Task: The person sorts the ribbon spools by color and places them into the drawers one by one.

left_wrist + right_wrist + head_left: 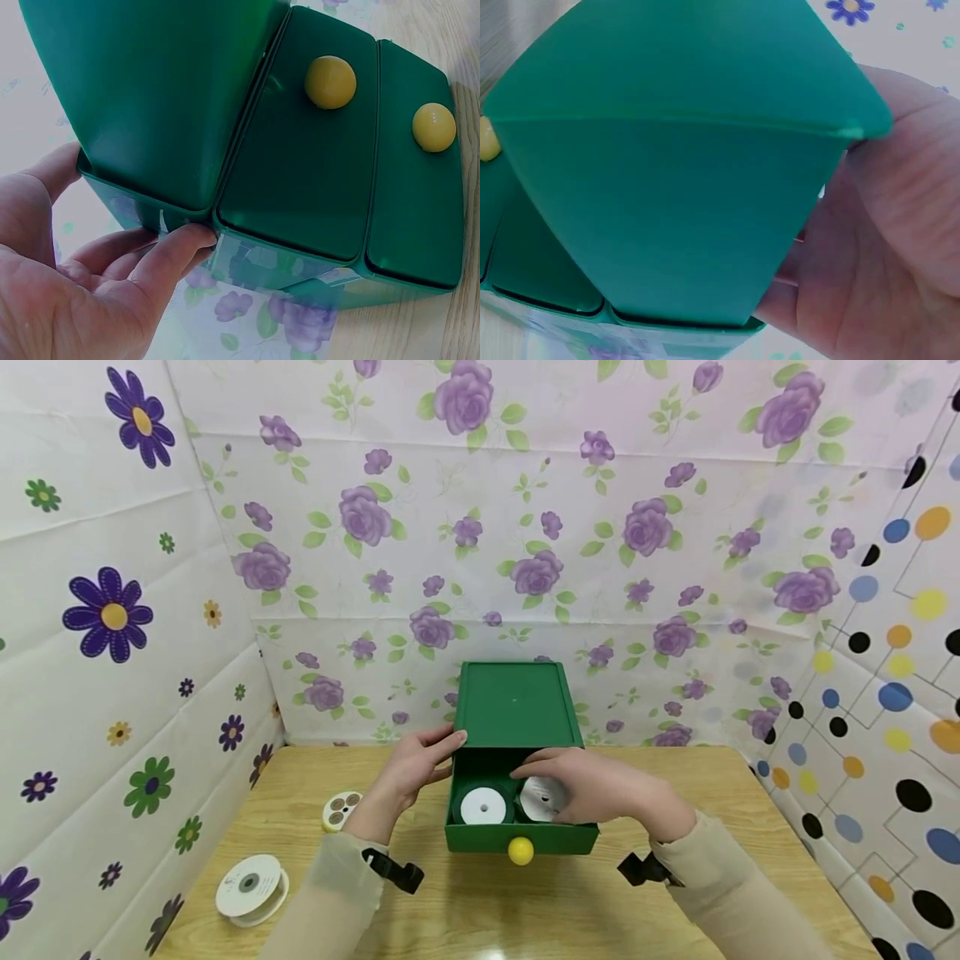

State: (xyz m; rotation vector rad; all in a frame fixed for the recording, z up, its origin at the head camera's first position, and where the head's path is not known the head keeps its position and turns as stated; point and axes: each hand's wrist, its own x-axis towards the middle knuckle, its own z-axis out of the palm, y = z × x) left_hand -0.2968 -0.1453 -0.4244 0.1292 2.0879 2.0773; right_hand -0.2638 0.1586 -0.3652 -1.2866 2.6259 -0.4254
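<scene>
A green drawer cabinet [517, 703] stands on the table with its top drawer [491, 839] pulled out by a yellow knob [521, 851]. Inside lie two ribbon spools with dark green ribbon: a white-faced one [474, 817] on the left and a shinier one [538, 795] on the right. My right hand [600, 785] reaches over the drawer's right wall and grips the right spool, fingers at its back and thumb near the front. The drawer hides this spool in the right wrist view. My left hand [411, 768] rests against the cabinet's left side, thumb at the top edge, fingers [176, 251] touching the side.
A white spool [249, 887] lies at the table's left front. Behind it, a spool with brown-centred holes and a yellow edge [341, 810] sits beside my left wrist. Two lower drawers with yellow knobs [331, 82] are closed. Patterned cloth walls [450, 568] surround the table.
</scene>
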